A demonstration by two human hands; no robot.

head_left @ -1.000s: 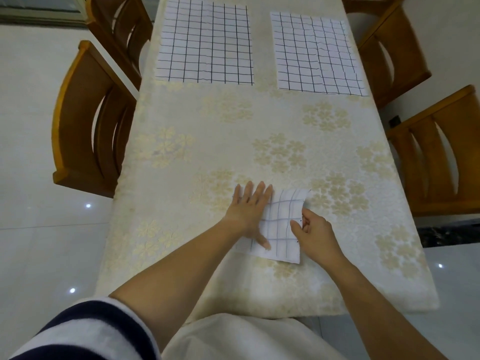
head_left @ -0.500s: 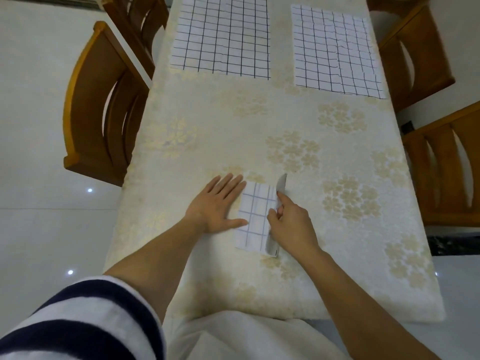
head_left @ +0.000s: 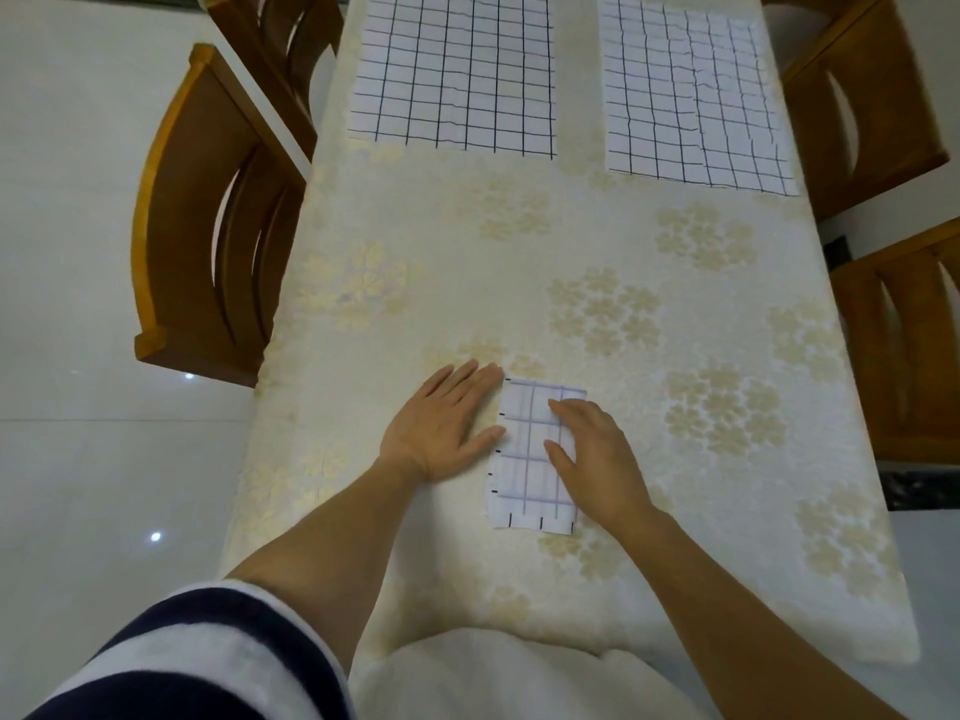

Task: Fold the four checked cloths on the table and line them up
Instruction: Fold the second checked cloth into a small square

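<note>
With my left hand (head_left: 441, 423) flat on the tabletop (head_left: 467, 283) beside the folded cloth (head_left: 527, 470), I'd slide my open right hand (head_left: 597, 449) along it, pressing the edges square.

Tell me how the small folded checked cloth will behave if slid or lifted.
The folded checked cloth is probably light and floppy: it lies thin and flat under the right hand, so lifted by one edge it would likely droop and fall open. Pushed, it should slide as one piece on the tablecloth, though the layers might shift.
</note>
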